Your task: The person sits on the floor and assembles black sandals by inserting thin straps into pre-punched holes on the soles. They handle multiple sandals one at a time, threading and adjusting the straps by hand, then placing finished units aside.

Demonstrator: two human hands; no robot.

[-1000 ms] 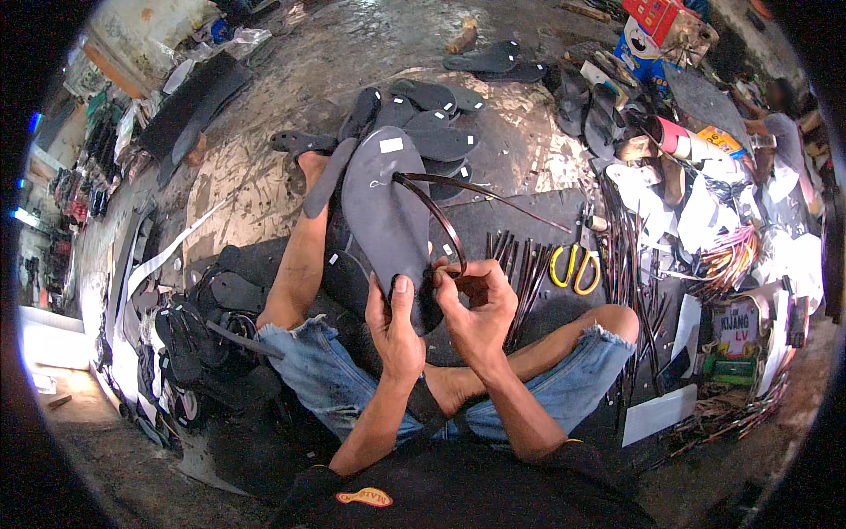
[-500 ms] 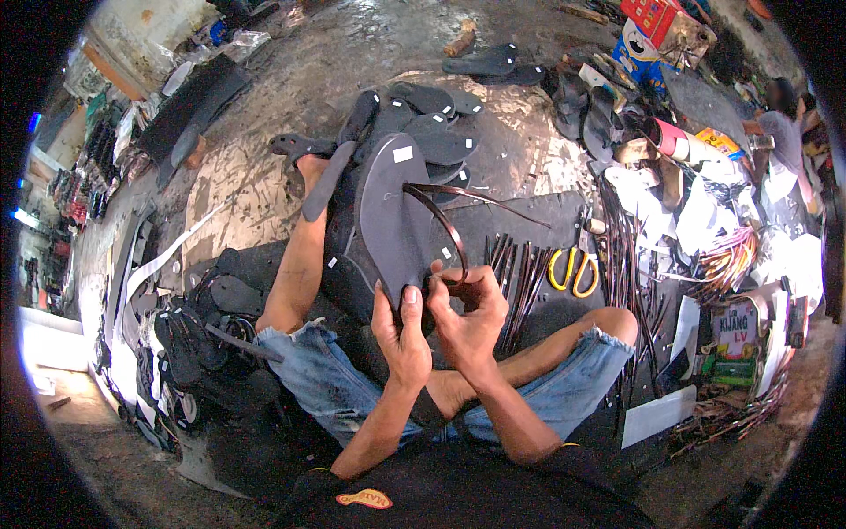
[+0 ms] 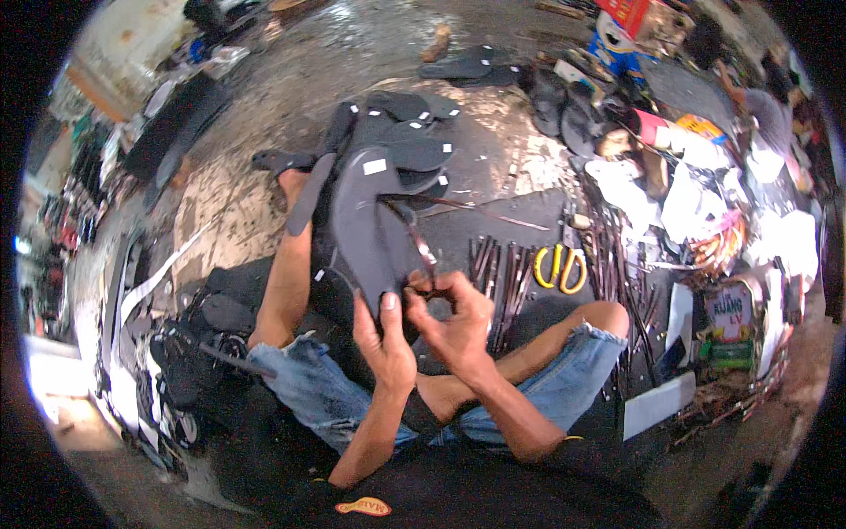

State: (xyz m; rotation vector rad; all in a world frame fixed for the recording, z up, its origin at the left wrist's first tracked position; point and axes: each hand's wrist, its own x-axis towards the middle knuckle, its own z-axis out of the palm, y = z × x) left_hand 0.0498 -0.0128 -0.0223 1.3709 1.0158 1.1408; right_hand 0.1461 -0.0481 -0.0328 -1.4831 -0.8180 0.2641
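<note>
Left hand pinches dark-grey, foot-shaped, rubber-like sole by its near end. Right hand pinches glossy brown, plastic-like strap beside sole's edge.

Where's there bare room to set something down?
Mostly bare floor lies between the dark slab at upper left and the pile of soles beyond the held sole. It's crowded right of the scissors, with brown strips and white plastic.
</note>
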